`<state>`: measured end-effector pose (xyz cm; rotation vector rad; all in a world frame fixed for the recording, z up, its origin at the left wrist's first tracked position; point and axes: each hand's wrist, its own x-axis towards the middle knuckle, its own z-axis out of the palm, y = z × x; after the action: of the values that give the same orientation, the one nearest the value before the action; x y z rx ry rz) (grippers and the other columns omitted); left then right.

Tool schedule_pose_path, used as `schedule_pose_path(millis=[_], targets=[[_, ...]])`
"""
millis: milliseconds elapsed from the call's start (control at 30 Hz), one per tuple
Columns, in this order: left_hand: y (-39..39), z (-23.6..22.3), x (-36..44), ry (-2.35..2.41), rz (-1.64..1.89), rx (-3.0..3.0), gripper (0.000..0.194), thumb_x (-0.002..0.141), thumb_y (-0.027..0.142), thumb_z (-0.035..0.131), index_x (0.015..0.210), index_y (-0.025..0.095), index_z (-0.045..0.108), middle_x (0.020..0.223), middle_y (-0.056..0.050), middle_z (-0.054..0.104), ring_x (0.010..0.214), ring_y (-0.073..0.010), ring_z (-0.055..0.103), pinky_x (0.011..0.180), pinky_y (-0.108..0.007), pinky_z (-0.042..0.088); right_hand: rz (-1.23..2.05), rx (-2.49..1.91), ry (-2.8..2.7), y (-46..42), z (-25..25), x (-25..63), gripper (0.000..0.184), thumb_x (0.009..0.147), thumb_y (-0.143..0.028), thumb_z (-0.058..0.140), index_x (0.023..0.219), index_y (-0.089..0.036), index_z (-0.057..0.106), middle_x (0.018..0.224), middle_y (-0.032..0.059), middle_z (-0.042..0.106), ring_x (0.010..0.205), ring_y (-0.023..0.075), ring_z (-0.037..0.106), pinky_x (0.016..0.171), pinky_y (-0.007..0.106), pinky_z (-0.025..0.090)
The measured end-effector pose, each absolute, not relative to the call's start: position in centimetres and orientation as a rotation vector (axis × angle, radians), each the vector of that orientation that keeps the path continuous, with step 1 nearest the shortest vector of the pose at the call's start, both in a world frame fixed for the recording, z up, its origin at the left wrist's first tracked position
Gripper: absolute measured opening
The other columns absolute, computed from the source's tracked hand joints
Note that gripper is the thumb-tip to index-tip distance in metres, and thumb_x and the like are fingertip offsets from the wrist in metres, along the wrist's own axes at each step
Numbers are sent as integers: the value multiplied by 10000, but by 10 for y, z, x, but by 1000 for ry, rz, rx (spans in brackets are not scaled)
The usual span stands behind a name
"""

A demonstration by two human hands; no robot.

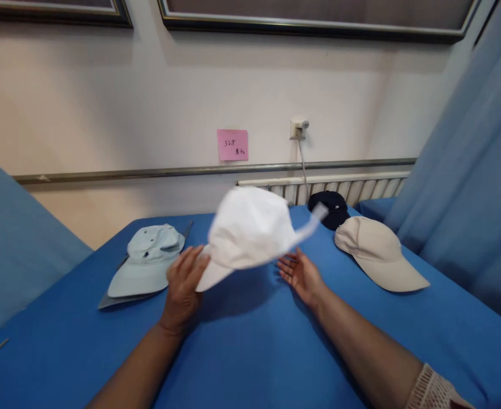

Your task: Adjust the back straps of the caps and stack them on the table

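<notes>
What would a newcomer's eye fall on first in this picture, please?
First, the white cap held up mid-picture by the left hand, with the open right hand just beside it. Next, the broad blue cover beneath, with a pale blue cap at left and a beige one at right.

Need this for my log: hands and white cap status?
Left hand holds white cap raised. Right hand open, near its strap. Light blue cap close beside left hand.
</notes>
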<state>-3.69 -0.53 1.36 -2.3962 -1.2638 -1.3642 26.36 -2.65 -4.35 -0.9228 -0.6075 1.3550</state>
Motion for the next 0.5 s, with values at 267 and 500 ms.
schedule_pose_path(millis=[267, 500], targets=[[26, -3, -17, -1390, -1014, -2641, 470, 903, 285, 474, 1363, 270, 565, 1476, -101, 494, 1371, -337, 384, 1136, -503, 231, 1412, -899, -576, -16, -32, 310, 421, 784, -554, 603, 915, -159, 664, 814, 101, 716, 807, 270, 675, 692, 383, 520], [74, 3, -6, -2284, -1534, -2340, 460, 783, 189, 606, 1239, 132, 632, 1153, -192, 672, 1238, -383, 523, 1069, -530, 347, 1174, -1121, -653, -10, -48, 279, 288, 580, -239, 713, 851, -164, 654, 640, -6, 658, 520, 117, 541, 510, 228, 403]])
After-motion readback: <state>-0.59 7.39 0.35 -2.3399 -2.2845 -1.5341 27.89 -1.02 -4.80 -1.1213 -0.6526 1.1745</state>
